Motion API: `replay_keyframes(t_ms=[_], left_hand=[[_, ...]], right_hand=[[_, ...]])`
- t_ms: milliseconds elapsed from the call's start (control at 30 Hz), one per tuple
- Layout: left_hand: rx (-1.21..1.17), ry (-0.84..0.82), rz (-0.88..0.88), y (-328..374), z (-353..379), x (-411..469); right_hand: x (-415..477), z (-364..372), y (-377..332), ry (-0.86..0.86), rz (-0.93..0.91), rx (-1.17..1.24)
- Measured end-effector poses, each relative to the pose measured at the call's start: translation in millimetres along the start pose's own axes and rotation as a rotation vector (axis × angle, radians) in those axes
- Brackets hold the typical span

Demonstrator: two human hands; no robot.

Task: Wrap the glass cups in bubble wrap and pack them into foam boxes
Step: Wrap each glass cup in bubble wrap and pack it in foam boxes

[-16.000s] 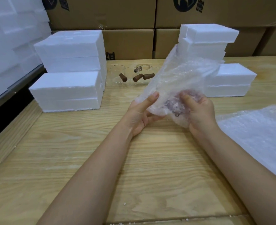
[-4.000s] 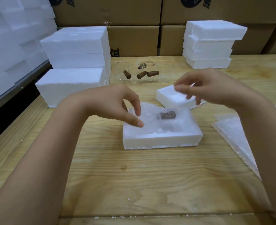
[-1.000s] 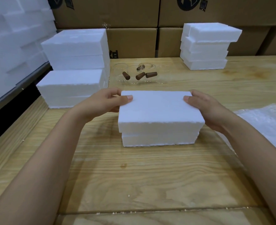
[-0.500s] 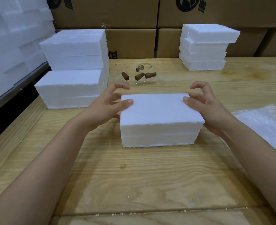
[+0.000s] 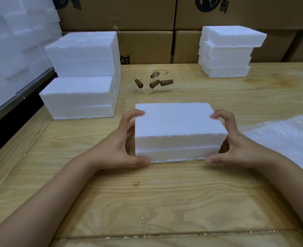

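Observation:
A closed white foam box (image 5: pixel 177 129), lid on base, sits on the wooden table in the middle of the view. My left hand (image 5: pixel 122 145) grips its left end, fingers curled over the top edge and thumb at the bottom front corner. My right hand (image 5: pixel 234 145) grips the right end the same way. The wrapped cup inside is hidden. Several clear glass cups with brown handles (image 5: pixel 152 82) stand behind the box. A bubble wrap sheet (image 5: pixel 289 139) lies at the right.
Stacked closed foam boxes (image 5: pixel 83 75) stand at the left, a stack of foam pieces (image 5: pixel 227 50) at the back right. Cardboard cartons (image 5: pixel 147 45) line the back edge. More foam is piled at the far left beyond the table edge.
Both hands have shifted from the lid's top edges down around the box ends, thumbs now at the bottom front corners. The lid sits flush on the base.

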State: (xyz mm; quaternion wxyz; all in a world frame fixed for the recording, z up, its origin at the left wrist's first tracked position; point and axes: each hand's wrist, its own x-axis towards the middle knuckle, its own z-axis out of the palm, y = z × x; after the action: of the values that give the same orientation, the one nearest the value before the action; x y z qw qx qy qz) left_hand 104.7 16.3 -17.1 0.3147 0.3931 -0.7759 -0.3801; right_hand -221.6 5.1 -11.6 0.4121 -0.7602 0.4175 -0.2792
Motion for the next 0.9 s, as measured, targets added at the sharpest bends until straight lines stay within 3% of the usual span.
replay_keyframes(t_ms=[100, 200, 367, 700, 900], left_hand=[[0.008, 0.023, -0.023, 0, 1, -2], [-0.043, 0.060, -0.028, 2, -1, -1], [-0.231, 0.138, -0.020, 2, -12, 3], [-0.402, 0.203, -0.142, -8, -27, 24], [-0.405, 0.197, -0.142, -11, -28, 25]], right_hand=[[2, 1, 2, 0.027, 0.027, -0.036], [3, 2, 6, 0.008, -0.074, 0.040], [14, 2, -7, 0.064, -0.093, 0.230], [43, 10, -18, 0.068, 0.030, 0.501], [44, 11, -16, 0.085, 0.039, 0.524]])
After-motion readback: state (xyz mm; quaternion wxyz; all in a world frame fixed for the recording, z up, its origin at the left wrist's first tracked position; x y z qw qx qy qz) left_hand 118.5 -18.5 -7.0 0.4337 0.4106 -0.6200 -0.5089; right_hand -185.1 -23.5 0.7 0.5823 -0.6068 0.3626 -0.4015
